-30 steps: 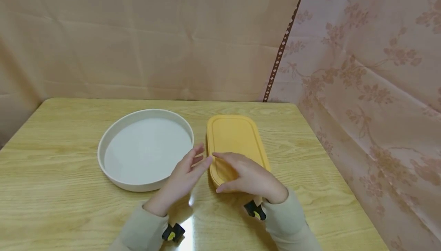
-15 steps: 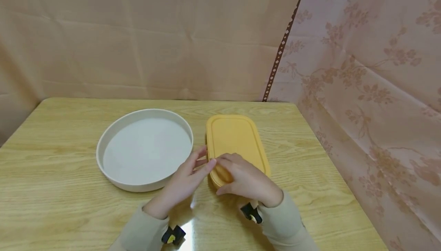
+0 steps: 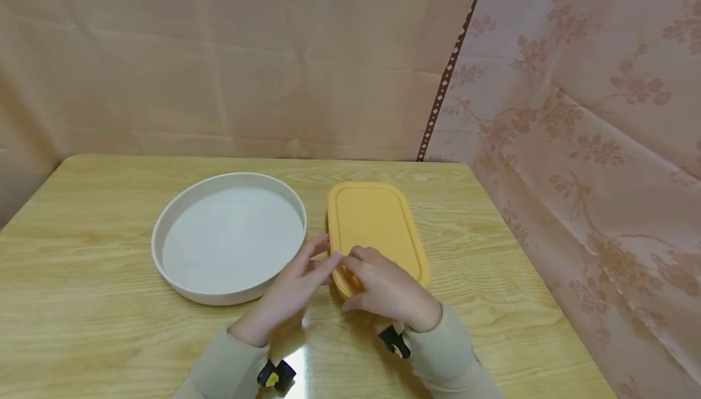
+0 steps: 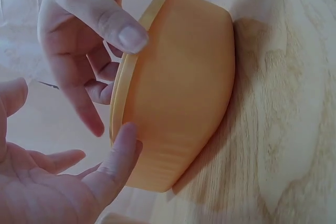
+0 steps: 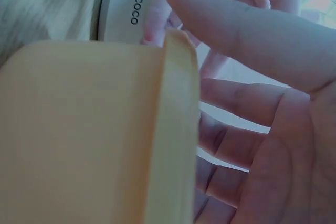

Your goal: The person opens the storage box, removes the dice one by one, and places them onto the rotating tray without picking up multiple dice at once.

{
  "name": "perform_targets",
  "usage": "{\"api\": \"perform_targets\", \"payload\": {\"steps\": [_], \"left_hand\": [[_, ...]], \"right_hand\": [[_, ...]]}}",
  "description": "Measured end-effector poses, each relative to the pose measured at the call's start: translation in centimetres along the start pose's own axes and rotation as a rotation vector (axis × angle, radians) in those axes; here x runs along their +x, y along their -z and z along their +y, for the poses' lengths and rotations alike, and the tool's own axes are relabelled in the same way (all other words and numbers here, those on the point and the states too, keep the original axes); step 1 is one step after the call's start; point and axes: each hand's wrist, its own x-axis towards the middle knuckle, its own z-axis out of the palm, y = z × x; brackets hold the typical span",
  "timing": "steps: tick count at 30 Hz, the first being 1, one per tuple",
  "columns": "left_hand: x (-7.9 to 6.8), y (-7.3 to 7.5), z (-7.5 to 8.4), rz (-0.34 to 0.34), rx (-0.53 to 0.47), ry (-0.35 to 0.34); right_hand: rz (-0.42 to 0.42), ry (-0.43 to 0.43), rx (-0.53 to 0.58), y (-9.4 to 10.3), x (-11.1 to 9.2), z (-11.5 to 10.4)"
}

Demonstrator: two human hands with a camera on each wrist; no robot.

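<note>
A yellow rectangular food container [image 4: 181, 72] with a yellow lid [image 3: 369, 210] stands on the table. My left hand [image 3: 292, 289] lies along its near left side, with straight fingers and a fingertip touching the wall by the lid's rim in the left wrist view. My right hand [image 3: 391, 286] hovers over the lid's near left corner, its fingers bent toward the lid's top. Its thumb [image 4: 123, 30] overlaps the rim in the left wrist view. Whether the thumb presses there is unclear. What the container holds is hidden.
A large round white tray [image 3: 230, 294] with a raised rim stands left of the container, near the left hand. Lettering [image 5: 137, 8] reading "ecoco" shows on its side. Beyond the wooden table [image 3: 109, 180] hang beige and pink floral curtains [image 3: 575, 143].
The fingers of my right hand have bent more and drawn closer to the lid, and its wrist has shifted slightly left. My left hand has edged nearer the container, which stays put.
</note>
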Motion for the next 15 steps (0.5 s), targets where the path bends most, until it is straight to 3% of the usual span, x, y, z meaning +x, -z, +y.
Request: {"api": "perform_targets", "payload": {"steps": [6,15], "left_hand": [[0.07,-0.09,-0.31,0.002,-0.03,0.023],[-0.19,-0.2,-0.55,-0.077,-0.092,-0.014]], "right_hand": [[-0.005,0.025,-0.052,-0.46,0.34,-0.48],[0.025,0.07,-0.083,-0.9,0.4,-0.34]]}}
